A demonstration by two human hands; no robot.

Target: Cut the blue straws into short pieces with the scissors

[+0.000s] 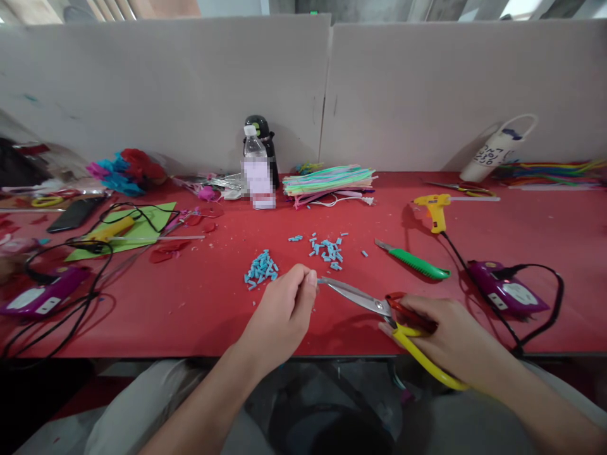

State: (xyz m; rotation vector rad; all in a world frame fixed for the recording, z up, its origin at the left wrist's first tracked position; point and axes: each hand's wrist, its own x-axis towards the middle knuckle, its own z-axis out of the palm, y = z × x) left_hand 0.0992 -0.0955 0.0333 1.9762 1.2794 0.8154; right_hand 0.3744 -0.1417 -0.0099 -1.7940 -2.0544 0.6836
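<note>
My left hand (pixel 291 303) is closed in a pinch above the table's front half. A tiny end of a light-blue piece (pixel 320 280) pokes out from the fingertips; the rest is hidden by them. In my right hand (pixel 441 335) is a pair of scissors (pixel 358 297) with one red and one yellow handle. The blade tips meet the blue end beside my left fingertips. Beyond my left hand lies a heap of short blue pieces (pixel 262 270), and to its right a looser scatter of similar blue pieces (pixel 329 251).
A green utility knife (pixel 417 262), a yellow glue gun (pixel 434 212) and a purple power strip (pixel 507 289) lie to the right. Pastel pipe cleaners (pixel 329 183) and a plastic bottle (pixel 258 170) are at the back. Black cables (pixel 90 303) and green paper (pixel 159 221) are left.
</note>
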